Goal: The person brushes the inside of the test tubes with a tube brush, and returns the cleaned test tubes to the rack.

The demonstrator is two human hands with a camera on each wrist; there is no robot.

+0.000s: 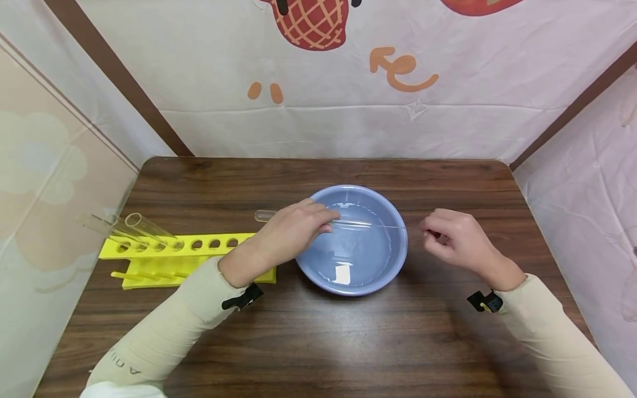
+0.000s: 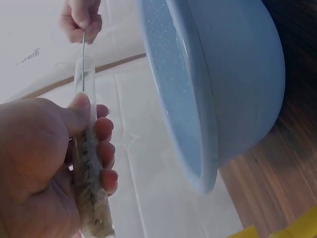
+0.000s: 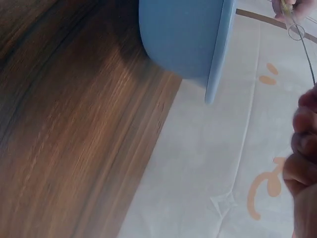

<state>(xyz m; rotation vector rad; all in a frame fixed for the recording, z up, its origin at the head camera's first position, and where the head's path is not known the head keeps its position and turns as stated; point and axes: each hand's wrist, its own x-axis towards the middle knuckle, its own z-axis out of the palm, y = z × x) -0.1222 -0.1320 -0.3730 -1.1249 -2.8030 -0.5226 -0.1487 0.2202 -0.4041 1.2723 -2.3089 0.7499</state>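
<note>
Over the basin my left hand (image 1: 293,232) grips a clear glass test tube (image 1: 264,215), which lies roughly level with its mouth to the right. Inside it, in the left wrist view, are the dark bristles of a test tube brush (image 2: 88,171). The brush's thin wire handle (image 1: 390,226) runs out of the mouth to my right hand (image 1: 460,240), whose curled fingers pinch its end to the right of the basin. Below the tube stands the blue basin (image 1: 352,291), holding water.
To the left, a yellow test tube rack (image 1: 186,246) stands on the wooden table (image 1: 318,342), partly behind my left forearm. Several glass tubes (image 1: 144,225) lean in its left holes. A printed cloth (image 1: 338,132) hangs behind the table.
</note>
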